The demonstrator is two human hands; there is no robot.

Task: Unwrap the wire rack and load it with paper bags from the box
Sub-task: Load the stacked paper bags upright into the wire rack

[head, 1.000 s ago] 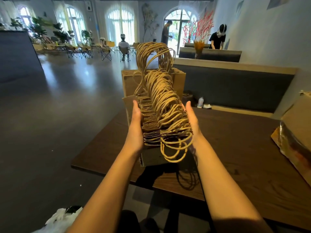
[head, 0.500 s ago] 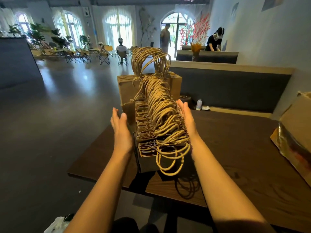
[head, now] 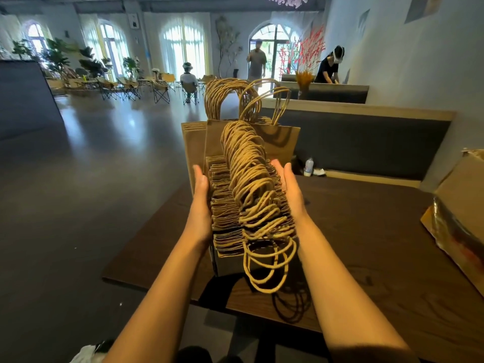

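Row of paper bags (head: pixel 235 205), long axis running near-to-far on the tabletop (head: pixel 366 231), sits squarely between left hand (head: pixel 201 195) and right hand (head: pixel 290 189), flat straight-fingered grip pressing both sides, equally near.

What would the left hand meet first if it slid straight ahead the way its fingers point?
Probably the taller paper bags standing behind the row; the left hand points toward their left edge, though depth is unclear.
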